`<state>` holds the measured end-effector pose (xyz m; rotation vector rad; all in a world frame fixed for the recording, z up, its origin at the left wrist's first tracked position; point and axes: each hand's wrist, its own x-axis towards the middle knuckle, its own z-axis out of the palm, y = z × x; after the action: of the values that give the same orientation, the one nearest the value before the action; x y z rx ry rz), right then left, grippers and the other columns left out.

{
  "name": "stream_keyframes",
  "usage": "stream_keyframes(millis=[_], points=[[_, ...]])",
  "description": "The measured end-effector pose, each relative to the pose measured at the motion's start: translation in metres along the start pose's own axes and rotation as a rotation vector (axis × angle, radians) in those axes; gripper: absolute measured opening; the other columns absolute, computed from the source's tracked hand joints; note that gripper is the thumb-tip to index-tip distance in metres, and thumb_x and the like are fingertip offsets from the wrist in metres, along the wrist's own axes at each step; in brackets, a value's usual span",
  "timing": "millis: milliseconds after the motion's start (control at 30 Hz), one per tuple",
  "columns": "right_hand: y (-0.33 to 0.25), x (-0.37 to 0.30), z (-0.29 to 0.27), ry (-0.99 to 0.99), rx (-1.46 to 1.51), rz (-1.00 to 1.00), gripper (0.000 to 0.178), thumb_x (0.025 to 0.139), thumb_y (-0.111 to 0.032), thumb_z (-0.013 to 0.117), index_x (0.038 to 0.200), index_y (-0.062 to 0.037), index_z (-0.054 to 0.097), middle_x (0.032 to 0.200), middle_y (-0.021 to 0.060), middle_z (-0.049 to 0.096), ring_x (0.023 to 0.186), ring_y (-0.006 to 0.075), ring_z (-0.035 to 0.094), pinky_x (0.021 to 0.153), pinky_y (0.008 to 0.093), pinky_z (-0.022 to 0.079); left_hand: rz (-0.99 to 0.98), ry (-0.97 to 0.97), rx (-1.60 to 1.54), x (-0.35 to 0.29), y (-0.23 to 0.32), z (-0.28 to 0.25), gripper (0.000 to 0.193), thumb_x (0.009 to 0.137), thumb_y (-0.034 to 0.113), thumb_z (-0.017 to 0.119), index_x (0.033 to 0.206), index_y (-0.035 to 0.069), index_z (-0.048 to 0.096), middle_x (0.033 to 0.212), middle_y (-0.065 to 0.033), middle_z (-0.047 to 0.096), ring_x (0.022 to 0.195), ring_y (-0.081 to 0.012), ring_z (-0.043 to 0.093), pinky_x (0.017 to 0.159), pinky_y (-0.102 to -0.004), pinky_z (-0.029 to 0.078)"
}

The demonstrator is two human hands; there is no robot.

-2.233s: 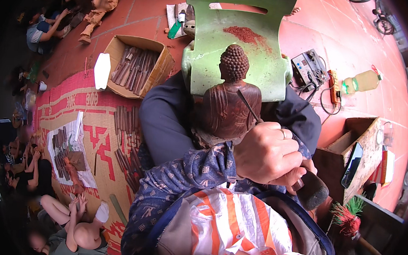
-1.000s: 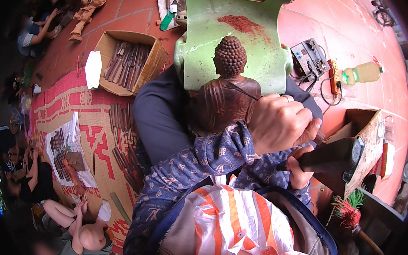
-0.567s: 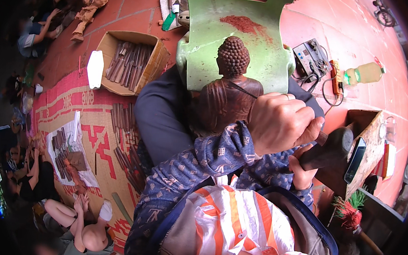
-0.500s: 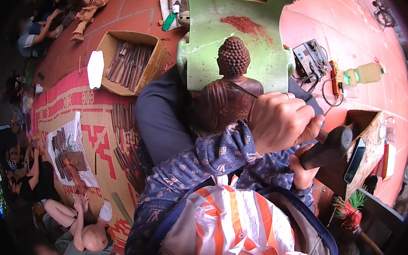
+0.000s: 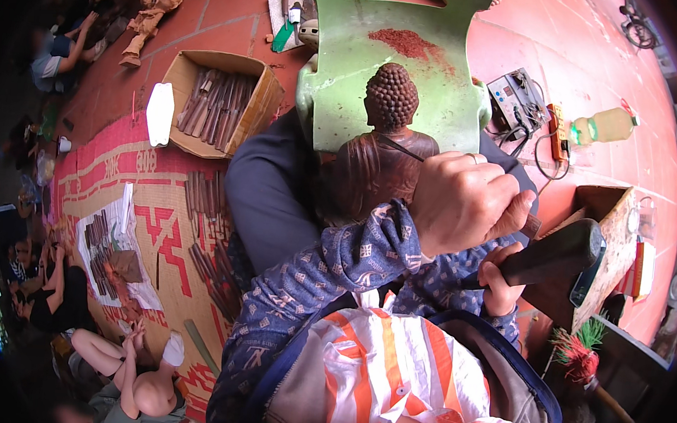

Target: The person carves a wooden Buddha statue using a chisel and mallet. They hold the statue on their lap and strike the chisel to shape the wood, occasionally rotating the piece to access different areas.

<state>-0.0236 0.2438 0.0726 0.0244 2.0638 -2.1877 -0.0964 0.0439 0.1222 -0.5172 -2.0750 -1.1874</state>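
The left hand (image 5: 463,204) is closed firmly around a chisel (image 5: 401,148), and the right hand (image 5: 500,279) is wrapped around a dark, club-shaped mallet (image 5: 557,254).

Head view, looking down: the chisel's thin blade slants up and left over the upper back of a dark brown carved statue (image 5: 376,161); whether its edge touches the wood is too small to tell. The mallet's head is just beside the butt of the chisel's handle. The statue sits upright between the person's knees, its back to the person, showing a head of rounded curls and a robed body. Past it stands a green plastic chair (image 5: 342,95) sprinkled with reddish shavings (image 5: 409,44).

To the left, a cardboard box (image 5: 270,103) holds a bundle of long-handled tools, and more tools lie in rows on a red-and-tan mat (image 5: 154,191). A co-worker (image 5: 141,397) sits at the lower left, hands together. To the right are a wooden box (image 5: 617,236), a metal control unit (image 5: 514,98) with cables, an orange power strip (image 5: 558,133) and a pale yellow bottle (image 5: 605,128) on its side.
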Motion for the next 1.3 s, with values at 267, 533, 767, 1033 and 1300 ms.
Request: stream_keyframes(millis=[267, 533, 767, 1033, 1300], points=[[0.0, 0.003, -0.009, -0.079, -0.06, -0.089, 0.02, 0.069, 0.007, 0.06, 0.077, -0.0039, 0.045, 0.064, 0.0058, 0.049, 0.05, 0.0124, 0.043, 0.049, 0.0251, 0.036, 0.019, -0.017, 0.0, -0.003, 0.004, 0.002, 0.026, 0.081, 0.023, 0.062, 0.061, 0.009, 0.053, 0.057, -0.0061, 0.05, 0.051, -0.0252, 0.054, 0.048, -0.036, 0.042], [-0.003, 0.004, -0.002, -0.054, -0.16, -0.162, 0.021, 0.07, 0.002, 0.059, 0.077, -0.0053, 0.041, 0.059, 0.0067, 0.047, 0.047, 0.0124, 0.041, 0.045, 0.023, 0.035, -0.009, -0.011, -0.042, 0.001, 0.003, -0.004, 0.025, 0.083, 0.022, 0.061, 0.063, 0.008, 0.055, 0.058, -0.0073, 0.053, 0.051, -0.0265, 0.055, 0.048, -0.0365, 0.043], [-0.001, 0.0, -0.009, -0.016, -0.134, -0.052, 0.022, 0.068, 0.006, 0.065, 0.075, -0.0048, 0.048, 0.067, 0.0031, 0.05, 0.058, 0.0118, 0.045, 0.056, 0.0262, 0.037, -0.006, -0.013, -0.034, 0.0, 0.002, -0.003, 0.025, 0.083, 0.022, 0.061, 0.062, 0.009, 0.055, 0.057, -0.007, 0.053, 0.051, -0.0262, 0.054, 0.048, -0.0364, 0.043], [0.001, -0.002, -0.01, 0.015, -0.374, -0.053, 0.022, 0.067, 0.008, 0.063, 0.075, -0.0045, 0.047, 0.064, 0.0038, 0.05, 0.053, 0.0112, 0.044, 0.051, 0.0255, 0.037, 0.001, -0.005, 0.0, -0.003, 0.0, 0.003, 0.026, 0.082, 0.023, 0.062, 0.061, 0.01, 0.054, 0.057, -0.0061, 0.052, 0.051, -0.0249, 0.055, 0.048, -0.0354, 0.043], [-0.001, -0.005, -0.003, 0.078, -0.227, -0.015, 0.019, 0.066, 0.006, 0.066, 0.071, -0.0045, 0.051, 0.064, 0.0016, 0.05, 0.054, 0.011, 0.045, 0.052, 0.0252, 0.036, 0.012, -0.017, 0.023, -0.005, 0.0, 0.004, 0.025, 0.08, 0.023, 0.063, 0.061, 0.01, 0.054, 0.056, -0.006, 0.052, 0.051, -0.0243, 0.055, 0.047, -0.0349, 0.043]])
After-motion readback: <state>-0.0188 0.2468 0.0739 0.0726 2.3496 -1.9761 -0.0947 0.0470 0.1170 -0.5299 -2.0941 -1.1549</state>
